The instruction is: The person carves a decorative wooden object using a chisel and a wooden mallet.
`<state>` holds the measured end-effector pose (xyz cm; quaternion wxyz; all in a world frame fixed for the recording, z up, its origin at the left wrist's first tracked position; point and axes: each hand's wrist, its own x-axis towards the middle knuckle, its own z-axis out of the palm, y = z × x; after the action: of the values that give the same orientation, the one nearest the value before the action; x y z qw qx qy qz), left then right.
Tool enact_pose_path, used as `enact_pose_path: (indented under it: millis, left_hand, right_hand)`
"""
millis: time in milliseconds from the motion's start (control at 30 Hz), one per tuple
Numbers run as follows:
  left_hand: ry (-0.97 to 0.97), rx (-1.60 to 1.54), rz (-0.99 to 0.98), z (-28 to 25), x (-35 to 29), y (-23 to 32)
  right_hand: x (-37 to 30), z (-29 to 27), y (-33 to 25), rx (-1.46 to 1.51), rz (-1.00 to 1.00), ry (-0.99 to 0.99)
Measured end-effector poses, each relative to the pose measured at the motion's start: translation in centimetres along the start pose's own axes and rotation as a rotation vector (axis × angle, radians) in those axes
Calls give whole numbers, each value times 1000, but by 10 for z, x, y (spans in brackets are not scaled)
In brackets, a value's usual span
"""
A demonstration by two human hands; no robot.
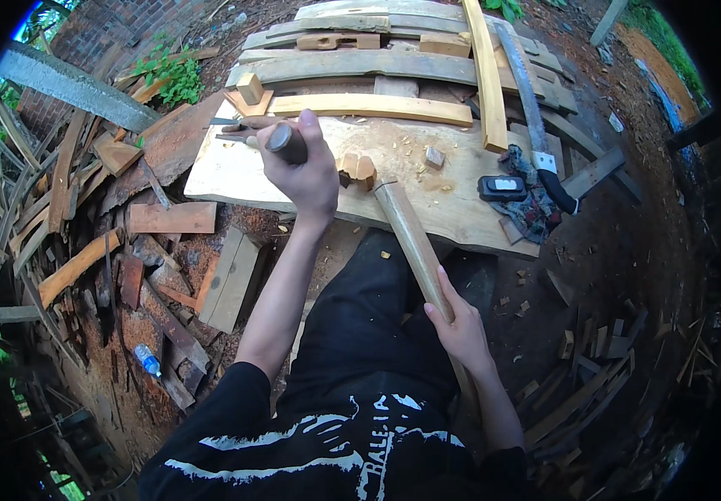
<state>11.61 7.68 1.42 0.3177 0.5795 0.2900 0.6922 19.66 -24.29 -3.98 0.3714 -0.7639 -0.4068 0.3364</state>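
My left hand (306, 171) is closed round a tool with a dark round handle (287, 144), its butt end up. It looks like a chisel, but the hand hides its blade. Just right of that hand, a small carved wood piece (359, 169) sits on the pale plank bench (243, 179). My right hand (459, 326) is wrapped round a long wooden stick (411, 234). Its far end reaches the bench's front edge, close to the carved piece. Wood chips and a small wood block (435, 158) lie on the bench.
On the bench's right are a handsaw (528, 96), a black box-shaped device (501, 189) and a checked cloth (532, 221). Left of my left hand lie more hand tools (231, 129). Long boards (369, 107) lie behind. Scrap wood (172, 219) and a plastic bottle (147, 361) cover the left ground.
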Motion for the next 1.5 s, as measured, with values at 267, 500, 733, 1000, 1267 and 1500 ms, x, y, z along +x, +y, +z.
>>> enact_pose_path:
  millis: [267,500,733,1000,1267,1500]
  left_hand:
    - [152,29,-152,-42,11,20]
    - [305,66,-236,-62,9,-5]
    - [329,70,-165,-43,6,-41]
    - [300,-76,-198,-15,8,-39]
    - [256,-228,-253,9,18,-53]
    - [116,-334,-219,-11,40,-17]
  right_hand:
    - [-12,-9,-10,-175,-60,-69]
    - [-1,-24,3,115,-159,-81]
    - [95,-30,-3,45,-16,-27]
    - [114,-24,-15,-92,-110,-122]
    - [86,-16,-18,-140,65,-34]
    - [80,1,-12,-76,42,23]
